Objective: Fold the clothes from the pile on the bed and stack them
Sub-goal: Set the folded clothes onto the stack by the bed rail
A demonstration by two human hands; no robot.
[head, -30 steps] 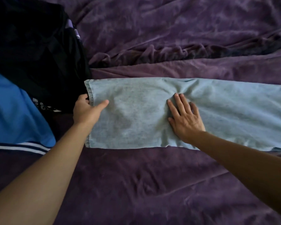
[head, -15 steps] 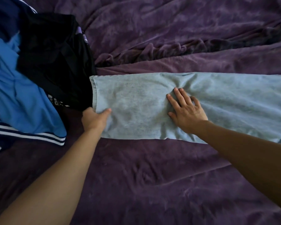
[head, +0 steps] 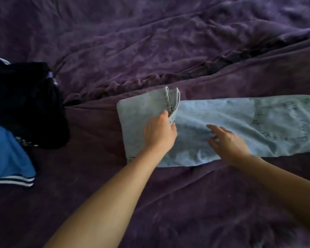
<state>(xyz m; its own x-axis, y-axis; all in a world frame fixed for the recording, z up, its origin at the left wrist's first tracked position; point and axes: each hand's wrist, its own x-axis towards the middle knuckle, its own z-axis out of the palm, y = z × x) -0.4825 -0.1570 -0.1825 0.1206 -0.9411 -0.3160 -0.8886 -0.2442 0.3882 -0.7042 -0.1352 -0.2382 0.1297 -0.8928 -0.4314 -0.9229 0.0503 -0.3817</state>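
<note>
Purple bedcover [head: 150, 42]: rumpled | light denim jeans [head: 231, 119]: flat across bedcover, leg end doubled back | clothes pile [head: 25, 104]: left, apart from jeans | left hand [head: 159, 135]: grasping folded hem | right hand [head: 227, 142]: released, fingers spread on jeans

The jeans [head: 222, 119] lie crosswise on the bed [head: 150, 51], running off to its right side, with their leg end folded back on top. The pile of clothes [head: 25, 104] lies well apart on the bed's left side.
</note>
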